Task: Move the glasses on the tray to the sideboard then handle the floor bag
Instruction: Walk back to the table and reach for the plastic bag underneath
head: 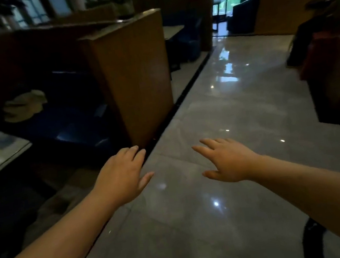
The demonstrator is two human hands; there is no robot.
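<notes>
left hand (121, 176) spread flat, holding nothing | right hand (228, 161) likewise | both above glossy floor (216, 108)

No legible text (all blurred)

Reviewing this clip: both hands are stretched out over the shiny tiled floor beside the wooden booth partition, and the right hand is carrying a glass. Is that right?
Not quite. In the head view the right hand carries nothing; it is open with fingers spread, like the left hand. No glass is visible. The rest stands: both reach out over the shiny tiled floor beside the wooden booth partition.
</notes>
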